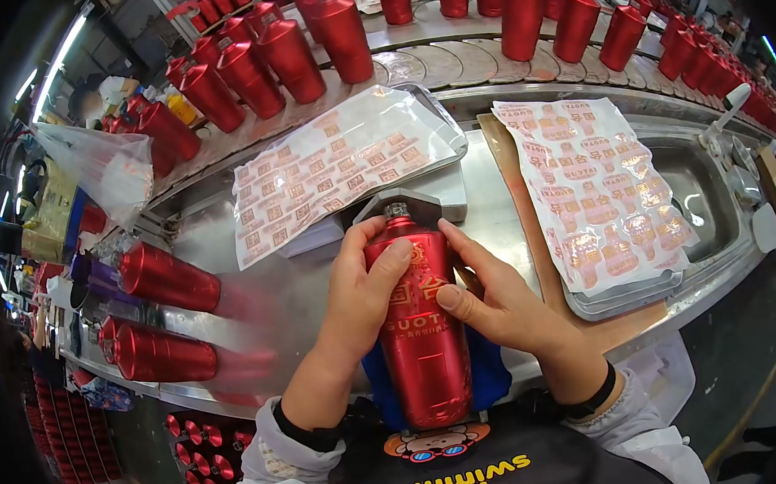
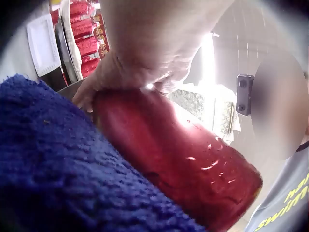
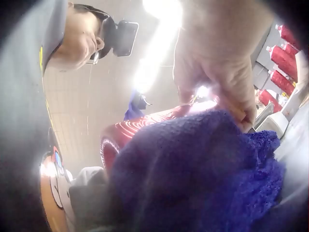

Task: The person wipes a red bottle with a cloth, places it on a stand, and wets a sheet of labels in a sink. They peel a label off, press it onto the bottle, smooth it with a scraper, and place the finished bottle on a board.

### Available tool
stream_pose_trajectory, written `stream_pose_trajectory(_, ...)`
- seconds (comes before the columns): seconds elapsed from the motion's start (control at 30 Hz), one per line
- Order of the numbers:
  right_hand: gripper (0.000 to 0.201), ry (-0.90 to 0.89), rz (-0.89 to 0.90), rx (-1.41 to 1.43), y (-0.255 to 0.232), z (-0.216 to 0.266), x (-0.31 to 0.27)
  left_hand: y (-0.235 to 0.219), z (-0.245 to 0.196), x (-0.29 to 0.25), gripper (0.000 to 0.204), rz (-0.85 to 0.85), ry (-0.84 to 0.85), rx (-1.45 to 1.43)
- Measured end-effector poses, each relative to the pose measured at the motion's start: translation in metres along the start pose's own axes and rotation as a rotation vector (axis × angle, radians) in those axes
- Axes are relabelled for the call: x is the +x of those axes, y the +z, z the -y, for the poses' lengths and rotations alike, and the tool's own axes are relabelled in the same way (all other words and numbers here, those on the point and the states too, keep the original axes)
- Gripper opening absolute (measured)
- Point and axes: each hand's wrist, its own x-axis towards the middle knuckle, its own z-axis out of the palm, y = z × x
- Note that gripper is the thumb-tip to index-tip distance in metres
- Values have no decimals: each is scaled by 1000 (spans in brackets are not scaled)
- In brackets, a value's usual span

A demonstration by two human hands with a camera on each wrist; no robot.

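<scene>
A red bottle (image 1: 431,369) with gold lettering on its front leans in front of the person's body, neck pointing away. My left hand (image 1: 364,289) grips its left side near the shoulder, the thumb lying on the front face. On the other side my right hand (image 1: 510,310) holds it, thumb against the front beside the gold characters. A blue cloth (image 1: 495,383) lies under the bottle; the left wrist view has the cloth (image 2: 72,159) right alongside the bottle (image 2: 183,154). In the right wrist view the cloth (image 3: 193,164) covers much of the bottle (image 3: 130,130).
Two printed sheets of gold-and-red labels, a left sheet (image 1: 338,169) and a right sheet (image 1: 596,191), lie on trays over the metal worktop. Two red bottles (image 1: 166,349) lie at the left. Behind, a conveyor (image 1: 438,63) carries several upright bottles. A sink (image 1: 704,188) is at right.
</scene>
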Motion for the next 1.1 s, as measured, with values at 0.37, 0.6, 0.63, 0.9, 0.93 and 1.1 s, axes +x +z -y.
stream_pose_trajectory(0.37,36,143,-143,301,-34,22,-1,-3,9,-8,58,96,44,-150)
stream_pose_trajectory(0.6,17,202,77,131,-51,34,18,-3,9,-10,55,135,13,-288)
stream_pose_trajectory(0.63,17,194,72,118,-50,35,20,-3,9,-10,55,142,18,-297)
stream_pose_trajectory(0.9,22,171,89,97,-37,45,42,-5,10,-9,52,141,32,-329)
stream_pose_trajectory(0.93,23,164,76,85,-35,45,44,-6,10,-9,52,143,35,-336)
stream_pose_trajectory(1.1,22,121,95,131,-33,42,46,-9,9,-10,49,112,121,-265)
